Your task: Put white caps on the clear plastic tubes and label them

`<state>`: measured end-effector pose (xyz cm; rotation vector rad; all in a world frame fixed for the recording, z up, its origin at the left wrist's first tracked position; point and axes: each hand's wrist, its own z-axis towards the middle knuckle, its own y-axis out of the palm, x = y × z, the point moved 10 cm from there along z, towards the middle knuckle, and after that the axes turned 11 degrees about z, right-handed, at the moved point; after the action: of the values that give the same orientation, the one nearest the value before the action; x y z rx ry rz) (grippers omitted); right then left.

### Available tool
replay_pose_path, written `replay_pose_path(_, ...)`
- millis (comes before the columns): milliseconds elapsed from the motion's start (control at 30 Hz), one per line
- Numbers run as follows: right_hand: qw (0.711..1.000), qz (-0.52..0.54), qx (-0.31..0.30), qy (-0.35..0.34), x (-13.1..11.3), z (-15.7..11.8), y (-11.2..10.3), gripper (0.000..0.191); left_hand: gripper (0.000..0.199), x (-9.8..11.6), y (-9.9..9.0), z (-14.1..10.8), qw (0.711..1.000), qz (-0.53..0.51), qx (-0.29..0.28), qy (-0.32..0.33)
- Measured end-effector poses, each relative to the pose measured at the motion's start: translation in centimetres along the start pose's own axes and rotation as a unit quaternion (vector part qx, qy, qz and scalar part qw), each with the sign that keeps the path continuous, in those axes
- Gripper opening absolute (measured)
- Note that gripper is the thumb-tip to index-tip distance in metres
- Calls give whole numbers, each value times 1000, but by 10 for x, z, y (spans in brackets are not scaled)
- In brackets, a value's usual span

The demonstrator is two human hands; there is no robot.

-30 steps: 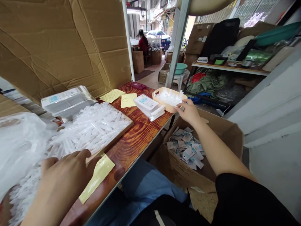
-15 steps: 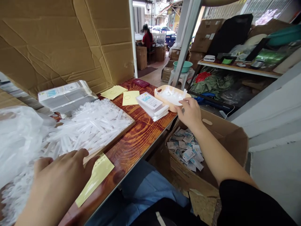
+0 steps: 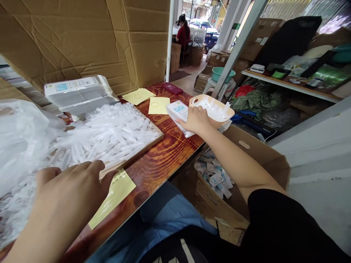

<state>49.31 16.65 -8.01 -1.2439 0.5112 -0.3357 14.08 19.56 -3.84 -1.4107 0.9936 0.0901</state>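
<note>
My left hand [image 3: 74, 197] hovers at the near edge of a shallow tray [image 3: 145, 144] heaped with clear plastic tubes [image 3: 109, 128]. Its thumb is apart from the curled fingers, whose tips are partly hidden, and nothing shows in them. Partly under this hand lies a yellow sticker sheet [image 3: 116, 195]. My right hand [image 3: 196, 119] rests over a stack of clear plastic packets with printed white-and-blue cards [image 3: 177, 108], thumb apart from the fingers. Just beyond it stands a peach plastic basket [image 3: 197, 98] with small white pieces inside.
Two more yellow sheets [image 3: 159, 106] and a dark red case [image 3: 172, 88] lie farther back on the wooden table [image 3: 148, 164]. Bundled packets [image 3: 79, 93] stand behind the tray. Below right, a cardboard box [image 3: 260, 157] holds filled packets. A person in red [image 3: 183, 34] sits far off.
My right hand has moved left from the peach basket's rim to the packet stack. My left hand stays about where it was by the tray. The camera view has turned slightly.
</note>
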Motion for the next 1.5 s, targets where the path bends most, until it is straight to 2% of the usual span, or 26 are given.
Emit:
replay_pose_path(200,998,-33,-51,26,4,31,14,99,31,-1,1,-2,1000,-13,-5,-2)
replay_pose_path(400,993,-9,-102,54,16,41,26,96,31,-2,-1,-3,1000,-20,-9,-7)
replay_pose_path(667,992,38,-79,92,29,43,28,97,32,0,2,-3,999,-36,-4,-4)
replay_pose_path(833,990,63,-58,109,31,38,26,101,35,-2,3,-5,998,-43,45,-6)
replay_pose_path(900,989,68,-55,117,32,36,25,102,31,-5,3,-4,995,-79,67,-2)
replay_pose_path(1033,988,83,-44,122,33,36,18,100,29,-8,-4,0,971,-209,108,35)
replay_pose_path(1167,989,90,-27,114,34,37,5,95,34,-11,-7,5,961,-251,109,39)
replay_pose_path(1300,984,139,-19,110,34,30,-9,86,34,-8,-6,2,973,-207,98,35)
replay_pose_path(1400,980,167,-7,105,34,16,-21,74,36,-6,0,-1,992,-112,53,17)
replay_pose_path(1500,981,174,13,83,32,-10,-36,65,38,-3,4,-2,999,-50,5,12)
